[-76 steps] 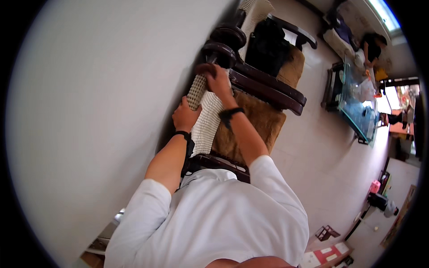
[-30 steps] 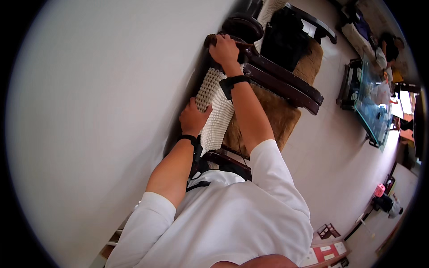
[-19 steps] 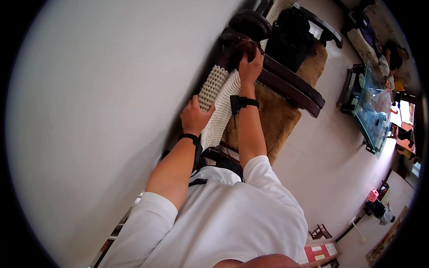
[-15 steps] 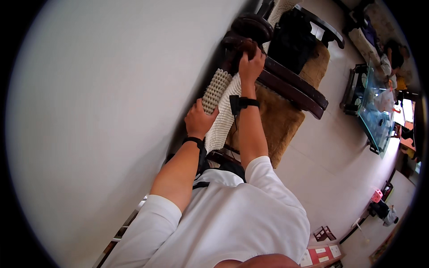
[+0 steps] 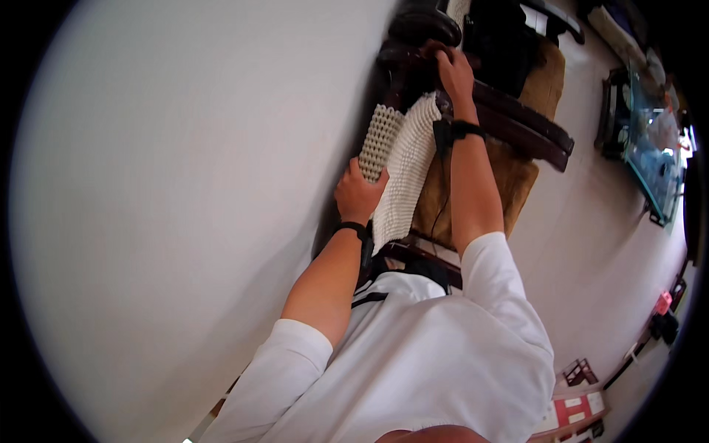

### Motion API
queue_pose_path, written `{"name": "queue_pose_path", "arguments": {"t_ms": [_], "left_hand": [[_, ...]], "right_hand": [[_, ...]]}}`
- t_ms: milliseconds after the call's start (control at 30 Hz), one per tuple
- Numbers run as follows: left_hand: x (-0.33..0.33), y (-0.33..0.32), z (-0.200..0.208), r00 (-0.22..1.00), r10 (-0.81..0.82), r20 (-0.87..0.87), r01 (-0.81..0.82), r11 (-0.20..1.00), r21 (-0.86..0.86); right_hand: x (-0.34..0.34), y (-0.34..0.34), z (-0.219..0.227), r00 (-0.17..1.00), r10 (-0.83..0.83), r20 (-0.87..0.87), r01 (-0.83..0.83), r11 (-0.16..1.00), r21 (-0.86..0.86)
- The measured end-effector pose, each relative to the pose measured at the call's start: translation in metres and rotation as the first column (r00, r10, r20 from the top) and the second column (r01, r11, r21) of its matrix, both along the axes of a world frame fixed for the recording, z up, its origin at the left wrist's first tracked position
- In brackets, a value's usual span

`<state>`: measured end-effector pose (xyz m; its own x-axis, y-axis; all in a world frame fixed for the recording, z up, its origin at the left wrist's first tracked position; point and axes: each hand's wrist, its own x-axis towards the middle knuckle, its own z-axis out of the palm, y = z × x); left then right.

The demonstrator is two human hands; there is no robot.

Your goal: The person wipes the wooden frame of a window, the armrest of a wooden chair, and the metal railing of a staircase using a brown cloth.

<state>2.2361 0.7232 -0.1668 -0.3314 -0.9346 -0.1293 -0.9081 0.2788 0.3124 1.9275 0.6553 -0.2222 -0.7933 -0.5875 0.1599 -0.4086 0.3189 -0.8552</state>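
A dark wooden chair [image 5: 517, 122] stands beside the wall, its back draped with a cream, knobbly knitted cover [image 5: 406, 173]. My left hand [image 5: 360, 193] is closed around the top edge of the backrest, over the cover, with the thumb on the seat side. Farther off, my right hand [image 5: 456, 77] presses bent fingers on a small reddish-brown cloth [image 5: 433, 49] against the dark wood near the rounded end of the frame. Part of that cloth is hidden under the fingers. Black bands sit on both my wrists.
A plain pale wall [image 5: 185, 162] runs along my left. Brown plush seat padding [image 5: 436, 199] covers the chair seat, and black fabric [image 5: 502, 44] lies on the seat beyond. A glass-topped table [image 5: 653, 151] stands to the right across the pale floor.
My right hand has slid along the wood, away from the wall, with the brown cloth under its fingers. My left hand stays on the covered backrest. The whole view has shifted slightly.
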Motion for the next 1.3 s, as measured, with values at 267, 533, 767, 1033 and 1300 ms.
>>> {"name": "queue_pose_path", "arguments": {"t_ms": [267, 533, 767, 1033, 1300], "left_hand": [[-0.003, -0.006, -0.001, 0.999, 0.033, -0.01, -0.033, 0.999, -0.014], [0.0, -0.006, -0.004, 1.0, 0.014, -0.017, -0.014, 1.0, 0.008], [-0.009, -0.01, 0.0, 0.997, -0.059, -0.043, 0.055, 0.995, -0.081], [0.003, -0.002, 0.003, 0.999, 0.012, 0.048, -0.012, 1.0, 0.005], [-0.012, 0.069, 0.003, 0.962, -0.103, -0.254, 0.11, 0.994, 0.014]], "right_hand": [[0.012, 0.025, -0.025, 0.997, -0.019, 0.081, 0.034, 0.981, -0.19], [0.012, 0.015, 0.003, 0.98, 0.146, -0.134, -0.157, 0.985, -0.073], [-0.01, 0.116, -0.134, 0.95, 0.311, 0.021, -0.29, 0.858, 0.424], [0.091, 0.335, -0.091, 0.961, 0.086, 0.261, -0.2, 0.872, 0.448], [0.168, 0.464, -0.025, 0.702, 0.408, 0.584, -0.614, 0.762, 0.207]]}}
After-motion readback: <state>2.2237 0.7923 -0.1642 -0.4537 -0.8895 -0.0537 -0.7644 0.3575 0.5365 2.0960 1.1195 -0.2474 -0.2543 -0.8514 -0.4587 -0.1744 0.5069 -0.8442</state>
